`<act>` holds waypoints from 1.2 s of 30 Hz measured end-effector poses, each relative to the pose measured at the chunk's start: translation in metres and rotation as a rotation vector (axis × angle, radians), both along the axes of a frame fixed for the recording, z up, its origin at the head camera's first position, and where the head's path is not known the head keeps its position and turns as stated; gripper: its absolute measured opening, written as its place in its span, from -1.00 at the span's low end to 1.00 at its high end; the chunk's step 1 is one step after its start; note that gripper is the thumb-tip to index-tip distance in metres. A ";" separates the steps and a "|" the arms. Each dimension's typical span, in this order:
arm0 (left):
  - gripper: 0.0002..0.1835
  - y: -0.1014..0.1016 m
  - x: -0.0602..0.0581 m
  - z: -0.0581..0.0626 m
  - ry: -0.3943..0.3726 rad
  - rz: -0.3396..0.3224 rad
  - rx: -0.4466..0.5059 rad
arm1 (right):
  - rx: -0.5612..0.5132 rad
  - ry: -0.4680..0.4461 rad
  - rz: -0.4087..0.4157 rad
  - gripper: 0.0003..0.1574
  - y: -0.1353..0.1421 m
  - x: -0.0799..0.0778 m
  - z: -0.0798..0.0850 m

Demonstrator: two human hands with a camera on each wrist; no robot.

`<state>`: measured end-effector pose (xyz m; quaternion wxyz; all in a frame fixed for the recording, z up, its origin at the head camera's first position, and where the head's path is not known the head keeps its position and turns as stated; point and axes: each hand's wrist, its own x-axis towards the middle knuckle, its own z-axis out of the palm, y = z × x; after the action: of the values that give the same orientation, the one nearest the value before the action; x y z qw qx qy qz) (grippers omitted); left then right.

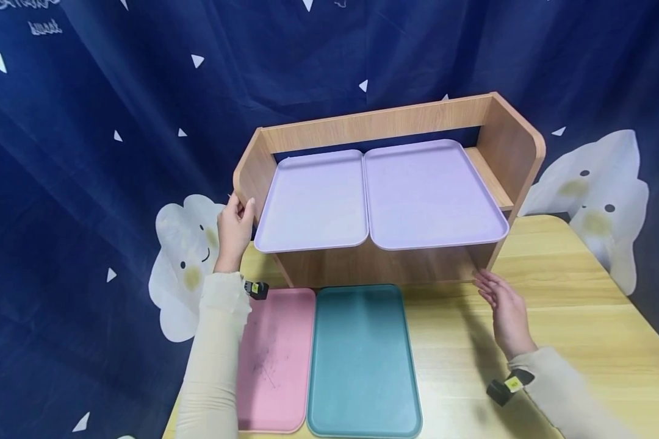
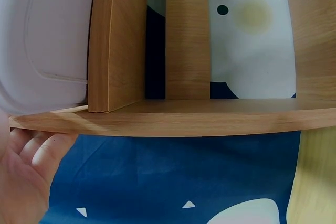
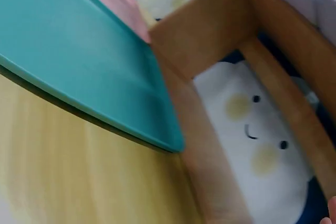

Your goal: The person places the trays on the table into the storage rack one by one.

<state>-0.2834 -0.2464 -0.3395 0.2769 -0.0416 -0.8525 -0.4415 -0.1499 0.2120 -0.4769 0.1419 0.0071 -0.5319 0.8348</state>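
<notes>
A small wooden desktop shelf (image 1: 378,126) stands at the back of the table, with two lavender trays (image 1: 318,198) side by side on its upper board. My left hand (image 1: 235,231) grips the front edge of the shelf's left side panel (image 2: 210,121), fingers on the outer face and thumb at the inner side, close to the left tray's corner. Lower down, my right hand (image 1: 505,314) is held with loosely extended fingers beside the shelf's lower right front corner, nothing in it. Only its fingertips show in the right wrist view.
In front of the shelf, a pink tray (image 1: 280,360) with dark marks and a teal tray (image 1: 362,360) lie side by side on the wood-grain table (image 1: 571,286). A blue curtain (image 1: 143,91) with white triangles and cloud faces hangs behind and to the left.
</notes>
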 end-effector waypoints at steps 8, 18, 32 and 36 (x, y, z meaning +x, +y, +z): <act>-0.65 0.001 -0.001 -0.001 -0.008 0.006 0.006 | 0.262 -0.119 0.011 -0.49 -0.023 0.016 -0.024; -0.65 0.001 0.001 0.000 -0.011 0.010 -0.003 | 0.406 -0.214 0.038 -0.53 -0.056 0.034 -0.046; -0.63 -0.001 0.001 -0.001 -0.028 0.007 -0.006 | 0.392 -0.406 0.122 -0.52 -0.090 0.041 -0.065; -0.62 -0.001 0.001 -0.001 -0.033 0.006 -0.005 | 0.412 -0.420 0.127 -0.52 -0.096 0.040 -0.075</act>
<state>-0.2824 -0.2474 -0.3410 0.2639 -0.0324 -0.8581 -0.4393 -0.1100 0.1162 -0.5524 -0.0281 -0.1038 -0.7063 0.6997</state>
